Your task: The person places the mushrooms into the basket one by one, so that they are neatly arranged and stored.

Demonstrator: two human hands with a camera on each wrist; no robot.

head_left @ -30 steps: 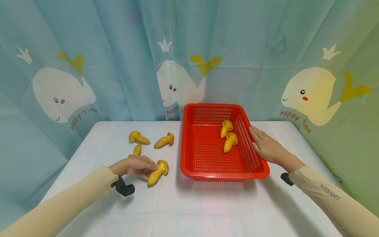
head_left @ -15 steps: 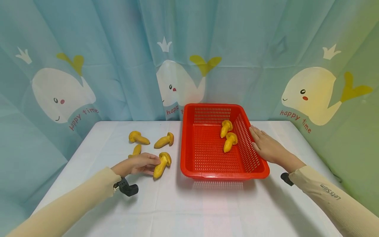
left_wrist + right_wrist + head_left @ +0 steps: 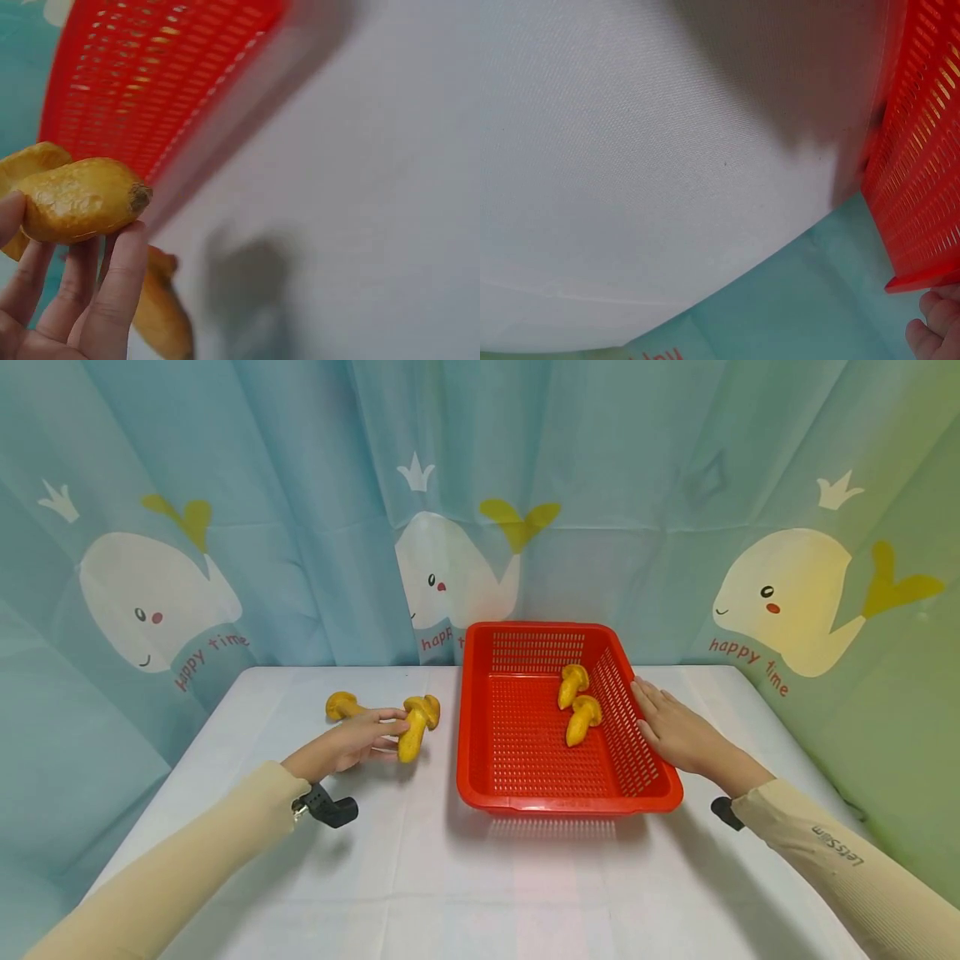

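In the head view my left hand [image 3: 354, 742] pinches a yellow mushroom [image 3: 412, 735], holding it above the table with its cap away from me. The left wrist view shows that mushroom [image 3: 82, 201] between thumb and fingers. A second mushroom [image 3: 432, 713] lies just behind it, partly covered. Another mushroom [image 3: 342, 705] shows behind the left hand, its stem end hidden. My right hand [image 3: 678, 731] rests with extended fingers on the right rim of a red basket [image 3: 470, 718]. Inside the basket are two mushrooms, one farther back [image 3: 573, 686] and one nearer [image 3: 582, 722].
A white cloth covers the table [image 3: 525, 893]. A blue-green curtain [image 3: 600, 577] printed with whales hangs behind its far edge. The basket's perforated side wall [image 3: 165, 75] stands right of the left hand.
My left hand has moved away from me and slightly right, with the mushroom in it. One loose mushroom seen earlier is now hidden behind that hand. The right hand and basket have stayed put.
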